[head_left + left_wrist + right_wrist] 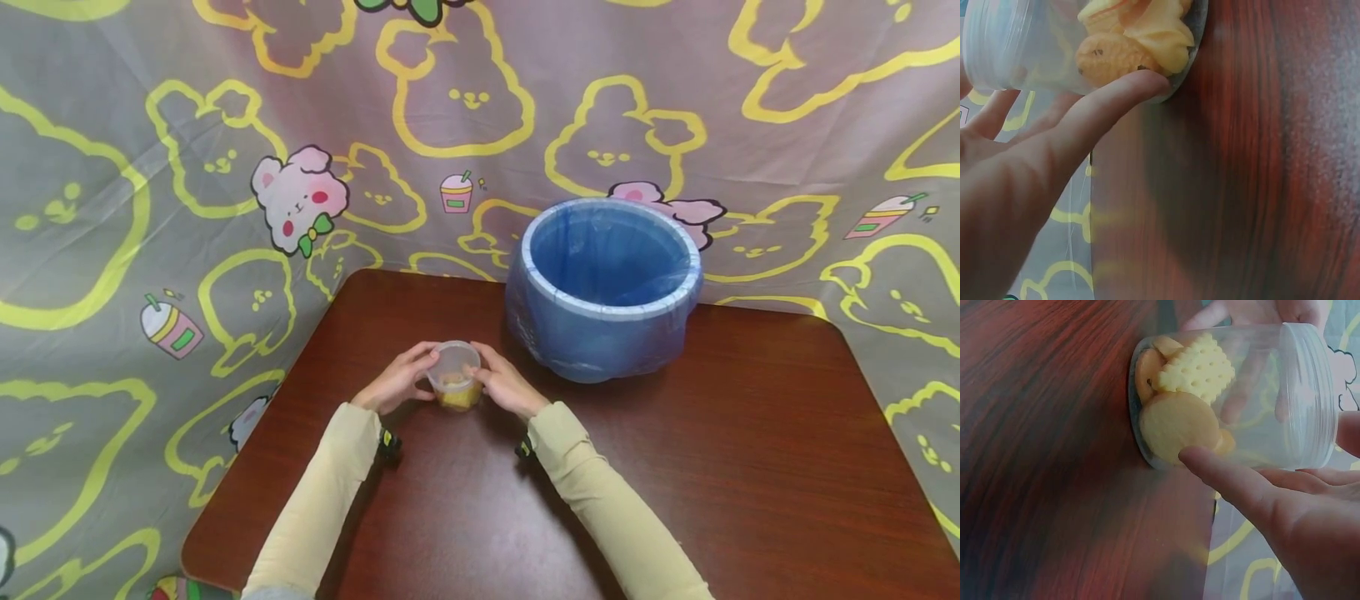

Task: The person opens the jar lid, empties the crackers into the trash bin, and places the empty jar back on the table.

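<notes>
A clear plastic jar [453, 367] stands upright on the dark wooden table, with cookies in its lower part. My left hand [401, 379] holds its left side, thumb low on the wall and fingers up near the rim. From the right, my right hand [506, 383] grips the opposite side. Through the wall in the right wrist view show a round cookie [1179, 428] and a yellow square cracker [1200, 369]. The left wrist view shows an oval cookie [1113, 59] with dark specks beside a pale yellow swirled one [1163, 37]. A ridged band [1310, 394] circles the jar's top.
A blue bin [600, 342] lined with a clear plastic bag stands behind and right of the jar, its mouth upward. Cartoon-printed cloth [465, 75] hangs behind the table [750, 467] and along its sides.
</notes>
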Motion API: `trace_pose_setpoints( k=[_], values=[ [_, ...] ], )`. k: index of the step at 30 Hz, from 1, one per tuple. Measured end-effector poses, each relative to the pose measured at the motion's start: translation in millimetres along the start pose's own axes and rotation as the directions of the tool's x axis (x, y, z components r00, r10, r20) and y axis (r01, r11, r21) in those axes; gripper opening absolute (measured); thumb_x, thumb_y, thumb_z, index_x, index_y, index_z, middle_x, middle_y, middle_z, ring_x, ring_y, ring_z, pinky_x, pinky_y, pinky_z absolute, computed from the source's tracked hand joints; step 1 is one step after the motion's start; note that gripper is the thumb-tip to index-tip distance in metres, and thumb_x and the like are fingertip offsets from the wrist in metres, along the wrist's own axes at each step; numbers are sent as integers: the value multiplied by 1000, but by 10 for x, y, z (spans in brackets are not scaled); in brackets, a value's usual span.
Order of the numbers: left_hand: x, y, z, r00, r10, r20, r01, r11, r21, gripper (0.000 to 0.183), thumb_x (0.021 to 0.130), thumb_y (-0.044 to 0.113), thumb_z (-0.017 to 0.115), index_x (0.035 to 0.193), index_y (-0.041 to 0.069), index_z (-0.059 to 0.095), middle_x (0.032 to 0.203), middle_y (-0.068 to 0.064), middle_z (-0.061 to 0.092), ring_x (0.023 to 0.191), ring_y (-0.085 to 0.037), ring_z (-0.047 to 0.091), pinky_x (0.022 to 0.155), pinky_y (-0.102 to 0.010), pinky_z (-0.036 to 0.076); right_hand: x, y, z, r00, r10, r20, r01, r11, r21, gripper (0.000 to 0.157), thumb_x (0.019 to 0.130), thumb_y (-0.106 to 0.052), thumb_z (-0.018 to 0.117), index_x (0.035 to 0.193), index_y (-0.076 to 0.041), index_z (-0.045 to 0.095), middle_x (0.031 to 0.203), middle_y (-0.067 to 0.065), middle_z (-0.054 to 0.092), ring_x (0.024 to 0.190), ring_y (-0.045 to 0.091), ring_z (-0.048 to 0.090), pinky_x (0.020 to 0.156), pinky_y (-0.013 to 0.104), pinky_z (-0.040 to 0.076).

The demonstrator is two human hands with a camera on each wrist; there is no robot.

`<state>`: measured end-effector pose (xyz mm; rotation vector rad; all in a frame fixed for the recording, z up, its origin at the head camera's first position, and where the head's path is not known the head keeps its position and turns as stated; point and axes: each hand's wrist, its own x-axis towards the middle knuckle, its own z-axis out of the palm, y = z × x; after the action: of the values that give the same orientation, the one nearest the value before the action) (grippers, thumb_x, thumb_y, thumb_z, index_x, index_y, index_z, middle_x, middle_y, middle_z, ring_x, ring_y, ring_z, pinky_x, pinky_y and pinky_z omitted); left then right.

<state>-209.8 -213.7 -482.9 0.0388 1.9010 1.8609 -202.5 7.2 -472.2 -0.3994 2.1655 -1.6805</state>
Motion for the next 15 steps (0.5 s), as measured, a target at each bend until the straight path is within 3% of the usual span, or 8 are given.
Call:
trace_pose_setpoints(
  k=[15],
  values=[
    [-10,-2,68,999,9,32,-9,1000,-8,41,104,30,43,136,6,35,144,-21,38,138,-40,36,93,-63,45,-82,-4,-53,1000,-9,27,7,999,48,54,96,-4,43,149,-3,31,145,23,44,123,40,51,95,54,48]
  ],
)
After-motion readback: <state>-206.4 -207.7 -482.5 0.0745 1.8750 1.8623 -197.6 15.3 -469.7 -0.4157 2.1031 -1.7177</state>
